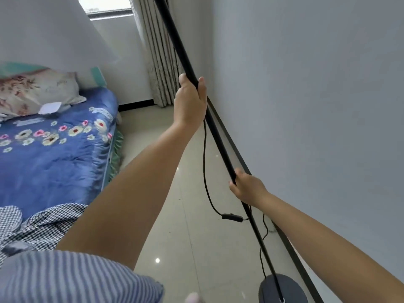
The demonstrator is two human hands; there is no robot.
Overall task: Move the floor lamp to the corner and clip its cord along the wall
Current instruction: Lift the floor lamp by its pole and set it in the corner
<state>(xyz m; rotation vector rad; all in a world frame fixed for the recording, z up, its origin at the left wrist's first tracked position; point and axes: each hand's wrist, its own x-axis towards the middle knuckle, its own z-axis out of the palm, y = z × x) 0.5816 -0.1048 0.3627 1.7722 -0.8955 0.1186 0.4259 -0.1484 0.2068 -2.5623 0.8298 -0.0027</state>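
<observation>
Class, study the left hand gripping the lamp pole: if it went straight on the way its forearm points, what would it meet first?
Probably the curtain by the window. The left hand, closed round the lamp pole, aims up and ahead toward it, with nothing visible between. Depth is unclear, so the wall beside it is possible.

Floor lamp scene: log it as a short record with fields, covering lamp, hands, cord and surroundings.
lamp: thin black metal pole, tilted, on a round dark base beside the wall
left hand: wrapped around the pole, upper grip
right hand: wrapped around the pole, lower grip
cord: thin black cord hanging loose in a loop, with an inline switch
shade: white lampshade, top left
surroundings: bed with blue floral cover, beige curtain, tiled floor
</observation>
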